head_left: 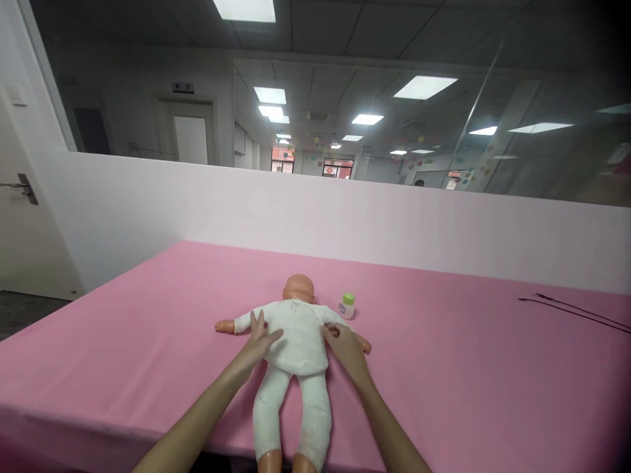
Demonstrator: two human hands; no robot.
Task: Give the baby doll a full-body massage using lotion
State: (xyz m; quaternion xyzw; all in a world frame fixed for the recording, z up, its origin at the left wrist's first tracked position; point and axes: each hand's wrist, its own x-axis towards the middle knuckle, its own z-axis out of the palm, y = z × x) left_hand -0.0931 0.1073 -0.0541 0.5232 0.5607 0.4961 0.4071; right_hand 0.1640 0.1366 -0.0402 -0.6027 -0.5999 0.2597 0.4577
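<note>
A baby doll [297, 338] with a white cloth body and bare plastic head, hands and lower legs lies stretched out on the pink tablecloth [444, 368]. Its bald head points away from me, no facial features show, and both its arms reach out sideways. My left hand [259, 340] rests at the doll's left edge near its armpit, fingers spread. On the other side, my right hand [345, 341] has its fingers bent in against the doll's upper arm and side; the fingertips are partly hidden. Just beyond that arm stands a small clear jar [348, 309] with a green lid.
Two thin black cords [576, 313] lie at the table's far right. A white wall [345, 220] runs behind the table, topped by a wide glass panel [315, 118] showing ceiling lights. A door with a handle [27, 188] is at the left.
</note>
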